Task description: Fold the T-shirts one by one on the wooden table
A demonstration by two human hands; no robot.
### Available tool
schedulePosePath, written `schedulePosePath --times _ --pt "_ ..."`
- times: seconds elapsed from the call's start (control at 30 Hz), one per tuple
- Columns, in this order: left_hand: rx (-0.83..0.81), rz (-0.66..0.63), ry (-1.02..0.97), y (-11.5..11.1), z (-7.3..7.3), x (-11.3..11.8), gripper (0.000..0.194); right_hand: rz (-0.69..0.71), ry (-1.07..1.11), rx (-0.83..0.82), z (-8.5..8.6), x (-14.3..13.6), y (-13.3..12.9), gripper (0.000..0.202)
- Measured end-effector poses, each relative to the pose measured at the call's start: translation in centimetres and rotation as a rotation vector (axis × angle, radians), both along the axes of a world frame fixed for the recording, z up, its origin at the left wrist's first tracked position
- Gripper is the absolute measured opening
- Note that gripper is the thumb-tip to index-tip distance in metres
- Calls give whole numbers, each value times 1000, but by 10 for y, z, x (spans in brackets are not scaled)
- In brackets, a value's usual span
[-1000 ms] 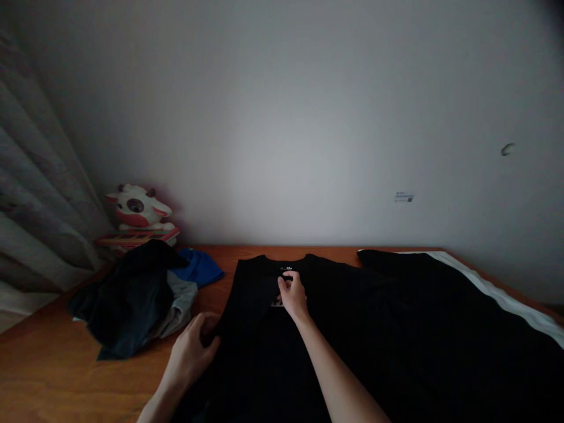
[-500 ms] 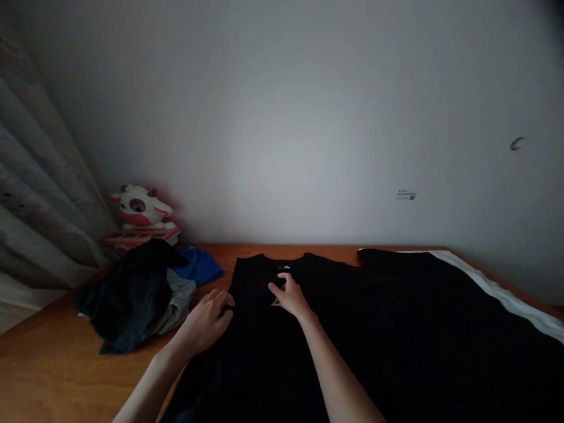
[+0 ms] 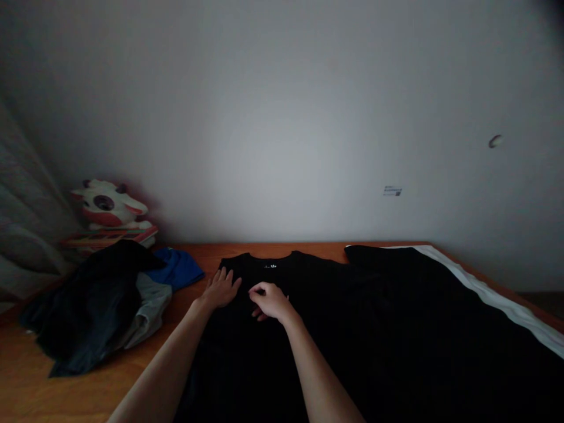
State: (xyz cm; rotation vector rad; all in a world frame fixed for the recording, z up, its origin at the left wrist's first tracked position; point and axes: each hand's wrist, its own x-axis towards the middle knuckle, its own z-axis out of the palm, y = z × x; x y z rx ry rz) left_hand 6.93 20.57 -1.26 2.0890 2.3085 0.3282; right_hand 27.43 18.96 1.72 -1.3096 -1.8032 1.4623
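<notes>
A black shirt [image 3: 264, 364] lies spread on the wooden table, its collar toward the wall and a small white logo just below the neckline. My left hand [image 3: 222, 289] rests on the shirt's upper left part with its fingers spread. Over the chest, below the logo, is my right hand [image 3: 269, 301]; its thumb and forefinger are pinched together, the other fingers curve beneath. Whether cloth is between those fingertips is too dark to tell.
Crumpled dark, grey and blue clothes [image 3: 92, 305] lie at the left. Behind them a cow figure [image 3: 110, 205] sits on a flat box. Dark cloth with a white stripe [image 3: 476, 282] covers the right side. A wall stands behind.
My left hand has moved up the shirt and its fingers have spread. My right hand has lowered slightly and its thumb and forefinger have closed together. The view has turned a little right.
</notes>
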Motion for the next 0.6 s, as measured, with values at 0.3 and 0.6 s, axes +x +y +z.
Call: schedulePosePath --times 0.3,0.6 --pt "109 -7 95 -27 9 22 51 39 -87 17 -3 10 3 17" --pt "212 -107 -56 -88 -8 29 47 -267 -422 387 0 11 -4 39"
